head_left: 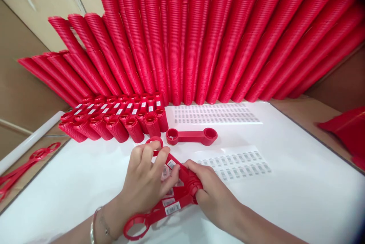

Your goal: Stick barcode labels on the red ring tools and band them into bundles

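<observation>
My right hand (212,190) grips a fanned bundle of red plastic double-ring links (186,198) by their stacked ring ends. Each link is a flat bar with a ring at the end, and several bars carry a white barcode label (172,208). Over the topmost link, my left hand (146,177) is closed, with curled fingers near its far ring and the thumb beside its label (171,164). That hand partly hides the fan. One link's open ring (136,227) sticks out at the lower left. A separate red link (191,136) lies on the white table just beyond my hands.
Tall stacks of red links (188,38) lean along the back. Shorter labelled stacks (116,118) stand at the back left. Label sheets (236,166) lie on the white table (299,168). Loose red links (38,154) and a white roll (28,141) are at the left.
</observation>
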A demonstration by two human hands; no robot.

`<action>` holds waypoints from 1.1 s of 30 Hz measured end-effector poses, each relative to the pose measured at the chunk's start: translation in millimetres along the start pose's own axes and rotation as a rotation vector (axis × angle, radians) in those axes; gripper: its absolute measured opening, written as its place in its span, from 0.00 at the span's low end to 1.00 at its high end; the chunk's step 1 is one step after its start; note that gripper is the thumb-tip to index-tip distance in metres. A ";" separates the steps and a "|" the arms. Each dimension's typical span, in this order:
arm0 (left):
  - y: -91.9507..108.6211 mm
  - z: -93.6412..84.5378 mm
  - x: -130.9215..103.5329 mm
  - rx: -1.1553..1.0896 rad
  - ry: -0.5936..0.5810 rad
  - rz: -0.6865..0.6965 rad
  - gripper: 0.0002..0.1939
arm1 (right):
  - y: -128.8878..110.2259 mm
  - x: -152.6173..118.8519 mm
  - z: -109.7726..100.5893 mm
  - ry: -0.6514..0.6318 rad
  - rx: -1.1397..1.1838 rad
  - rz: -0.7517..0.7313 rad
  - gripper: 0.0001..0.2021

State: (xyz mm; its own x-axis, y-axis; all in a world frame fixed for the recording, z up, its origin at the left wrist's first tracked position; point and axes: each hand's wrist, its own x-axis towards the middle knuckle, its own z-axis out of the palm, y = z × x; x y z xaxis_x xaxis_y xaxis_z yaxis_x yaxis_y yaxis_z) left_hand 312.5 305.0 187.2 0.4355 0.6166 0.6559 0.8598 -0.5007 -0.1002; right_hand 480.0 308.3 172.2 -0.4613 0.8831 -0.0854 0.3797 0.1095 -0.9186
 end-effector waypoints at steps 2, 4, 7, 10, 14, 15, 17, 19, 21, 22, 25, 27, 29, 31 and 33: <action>-3.5 -1.1 2.5 0.022 -0.014 -0.019 0.12 | 0.4 -1.0 1.1 -0.008 0.023 -0.009 0.11; -10.4 -2.0 4.4 0.062 -0.014 -0.065 0.13 | 1.0 -1.8 1.8 -0.030 0.076 -0.008 0.12; -23.3 -2.9 4.4 0.110 0.022 -0.102 0.15 | 2.2 -1.9 1.5 -0.032 0.143 0.000 0.13; -31.8 -3.0 1.4 0.037 -0.045 -0.096 0.17 | 2.6 -0.9 -0.5 -0.010 0.180 0.029 0.13; -33.3 -4.2 -2.7 -0.163 -0.091 -0.153 0.13 | 2.7 -0.3 -3.7 0.003 0.241 0.048 0.13; -32.8 -5.1 -3.3 -0.229 -0.090 -0.186 0.12 | 3.2 -0.3 -4.4 0.013 0.251 0.046 0.13; -31.7 -7.7 -3.7 -0.335 -0.091 -0.230 0.09 | 4.9 -0.3 -5.6 0.039 0.276 0.047 0.12; -30.9 -10.8 -3.6 -0.359 -0.119 -0.216 0.07 | 6.8 -0.2 -6.6 0.060 0.302 0.045 0.12; -31.4 -13.6 -4.0 -0.338 -0.186 -0.174 0.07 | 7.9 0.4 -7.2 0.062 0.305 0.045 0.11; -32.3 -14.6 -4.7 -0.332 -0.238 -0.173 0.09 | 7.9 1.0 -7.1 0.059 0.295 0.044 0.11; -38.1 -15.4 -9.3 -0.312 -0.452 -0.265 0.13 | 6.8 3.4 -5.2 0.050 0.221 0.048 0.10; -44.0 -14.6 -13.6 -0.239 -0.603 -0.333 0.11 | 6.0 5.3 -2.7 0.044 0.173 0.053 0.11; -50.5 -13.8 -17.5 -0.166 -0.701 -0.360 0.08 | 5.6 7.3 -0.1 0.034 0.129 0.062 0.11; -56.2 -13.3 -20.2 -0.157 -0.743 -0.343 0.08 | 5.6 9.0 2.0 0.028 0.062 0.071 0.11; -60.2 -12.6 -21.5 -0.196 -0.760 -0.323 0.09 | 5.9 10.3 3.3 0.025 -0.006 0.084 0.11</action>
State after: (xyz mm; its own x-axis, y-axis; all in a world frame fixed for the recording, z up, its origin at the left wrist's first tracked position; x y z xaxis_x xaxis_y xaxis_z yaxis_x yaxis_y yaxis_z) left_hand 248.0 314.3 188.5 0.2973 0.9530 -0.0580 0.9416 -0.2826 0.1829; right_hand 474.8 316.5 164.6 -0.4075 0.9004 -0.1525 0.4211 0.0371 -0.9062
